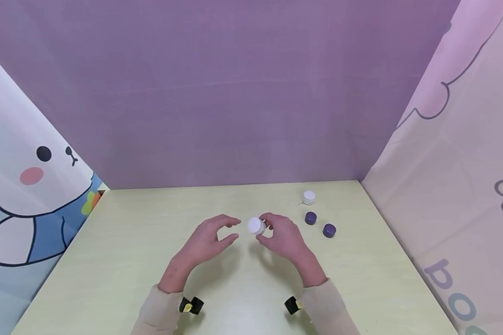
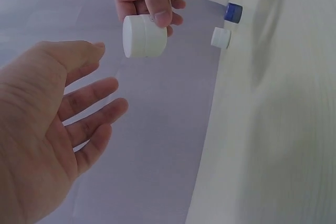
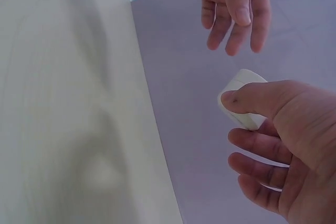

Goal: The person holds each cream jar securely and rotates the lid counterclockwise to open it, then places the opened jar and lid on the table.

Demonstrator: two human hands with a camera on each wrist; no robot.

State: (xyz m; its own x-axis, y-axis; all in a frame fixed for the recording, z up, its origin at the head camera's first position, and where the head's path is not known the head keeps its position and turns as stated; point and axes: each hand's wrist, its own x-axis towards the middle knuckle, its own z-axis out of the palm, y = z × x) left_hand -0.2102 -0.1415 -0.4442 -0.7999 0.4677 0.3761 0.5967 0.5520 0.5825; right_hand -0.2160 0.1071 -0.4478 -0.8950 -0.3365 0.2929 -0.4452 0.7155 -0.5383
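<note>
My right hand pinches a small white round jar between thumb and fingers above the table. The jar is tilted, with its white end towards my left hand. That hand holds nothing; its fingers are spread and relaxed, a short gap away from the jar. In the left wrist view the jar shows a seam around its side. The thumb covers part of the jar in the right wrist view.
Right of my right hand, two small dark purple round caps lie on the pale table. Behind them is another small white round piece. A purple cloth hangs at the back, with printed cloths at both sides.
</note>
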